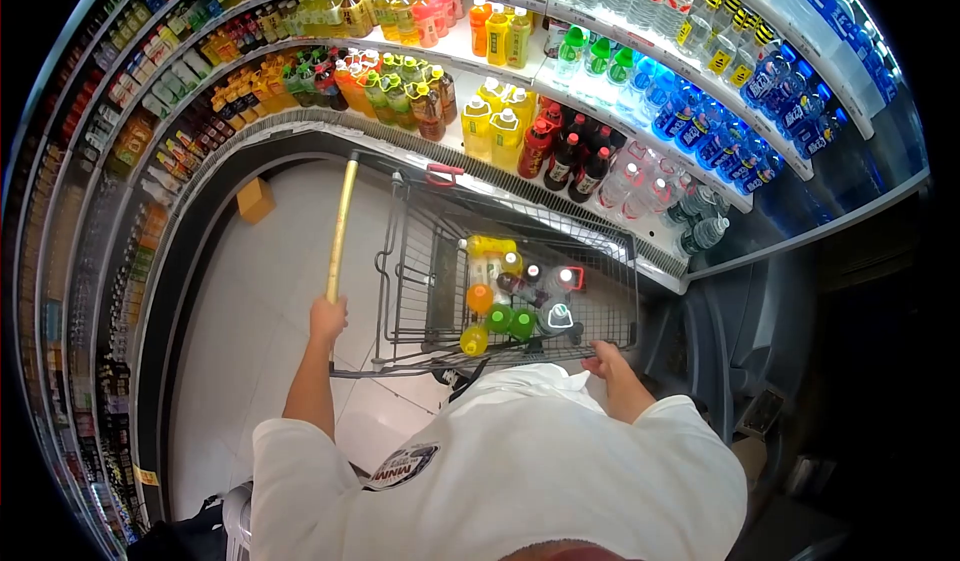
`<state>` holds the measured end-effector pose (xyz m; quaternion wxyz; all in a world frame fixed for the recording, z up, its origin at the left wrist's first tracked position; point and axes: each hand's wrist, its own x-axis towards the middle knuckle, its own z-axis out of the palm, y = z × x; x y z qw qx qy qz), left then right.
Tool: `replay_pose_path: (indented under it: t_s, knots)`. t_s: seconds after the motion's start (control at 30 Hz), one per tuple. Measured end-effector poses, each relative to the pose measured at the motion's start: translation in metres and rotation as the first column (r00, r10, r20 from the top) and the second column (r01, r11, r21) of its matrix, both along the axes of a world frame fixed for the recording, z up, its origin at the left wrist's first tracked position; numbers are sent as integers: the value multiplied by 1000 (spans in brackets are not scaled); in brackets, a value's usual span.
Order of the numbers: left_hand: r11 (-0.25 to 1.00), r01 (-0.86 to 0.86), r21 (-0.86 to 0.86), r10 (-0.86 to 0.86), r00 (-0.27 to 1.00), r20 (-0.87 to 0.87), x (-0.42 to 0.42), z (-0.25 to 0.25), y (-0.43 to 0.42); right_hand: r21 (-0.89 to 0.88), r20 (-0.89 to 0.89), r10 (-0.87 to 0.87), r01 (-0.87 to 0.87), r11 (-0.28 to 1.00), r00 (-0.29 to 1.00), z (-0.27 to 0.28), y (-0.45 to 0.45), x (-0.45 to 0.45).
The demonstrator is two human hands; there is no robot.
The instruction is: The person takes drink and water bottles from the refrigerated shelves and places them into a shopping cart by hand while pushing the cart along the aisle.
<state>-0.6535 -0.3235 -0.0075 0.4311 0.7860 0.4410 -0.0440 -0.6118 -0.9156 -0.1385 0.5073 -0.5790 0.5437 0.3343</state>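
My left hand (328, 319) is closed around the yellow handle bar (344, 223) of a shopping cart (408, 291), near the end closest to me. At the cart's near side, toward its right end, my right hand (606, 364) has its fingers curled at the wire rim; part of the grip is hidden. Inside the basket are several drink bottles: an orange-capped bottle (480, 298), two green-capped bottles (510, 322), a yellow-capped bottle (474, 339), a clear bottle (557, 315) and dark-capped ones (532, 273). Yellow bottles (490, 247) lie at the basket's far side.
A curved drinks shelf (350, 126) wraps around the front and left, right beyond the cart. Large cola bottles (562, 159) and water bottles (706, 233) line its bottom tier. A small tan box (256, 201) rests on the tiled floor (262, 291). Dark bins (700, 331) stand at right.
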Motion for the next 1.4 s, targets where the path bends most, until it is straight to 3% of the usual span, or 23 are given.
replay_pose_path:
  t_s: [0.1, 0.43, 0.57, 0.83, 1.07, 1.4]
  knots:
    - [999, -39, 33, 39, 999, 17, -20, -6, 7, 23, 23, 98, -99, 995, 995, 0, 12, 9]
    - [977, -131, 167, 132, 991, 3, -71, -20, 38, 180, 141, 97, -122, 976, 985, -21, 24, 20]
    - [973, -180, 142, 183, 983, -7, -88, -13, 43, 235, 175, 130, -169, 957, 976, -35, 37, 19]
    - [954, -299, 25, 299, 954, -9, -119, -15, 70, 314, 206, 187, -246, 917, 960, -12, 74, 27]
    - [917, -384, 104, 388, 921, -21, -145, -17, 83, 455, 237, 163, -258, 853, 958, 11, 106, 31]
    - [869, -492, 54, 495, 867, -65, -179, -25, 99, 359, 329, 202, -320, 877, 922, -7, 137, 57]
